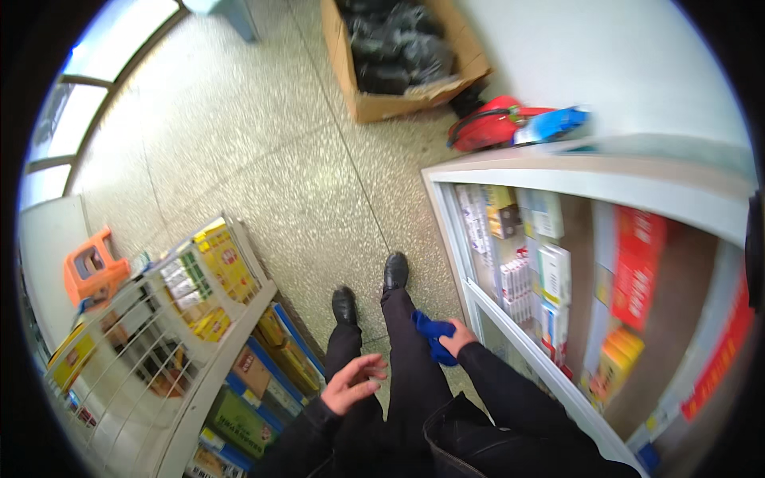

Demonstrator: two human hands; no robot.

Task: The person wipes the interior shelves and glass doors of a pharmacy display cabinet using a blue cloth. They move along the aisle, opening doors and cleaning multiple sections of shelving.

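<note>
My right hand (pixel 458 338) grips a crumpled blue cloth (pixel 435 330), which hangs beside my right leg. Just in front of my lap, my left hand (pixel 357 382) holds nothing, its fingers curled a little and apart. To the right of the cloth stands a white-framed display cabinet (pixel 472 293) with a sliding glass door, part of its front uncovered. Inside, small white boxes (pixel 517 287) and a yellow-orange pack (pixel 618 358) sit on shelves. Left of my legs is a shelf unit with a white wire rack (pixel 197 358), holding yellow cartons (pixel 230 260).
An open cardboard box (pixel 400 107) of black plastic-wrapped items stands on the speckled floor (pixel 251 131) ahead. On the cabinet's top lie a red bag (pixel 487 125) and a blue packet (pixel 553 124). An orange plastic object (pixel 95 269) sits at the left, near glass panes (pixel 72 113).
</note>
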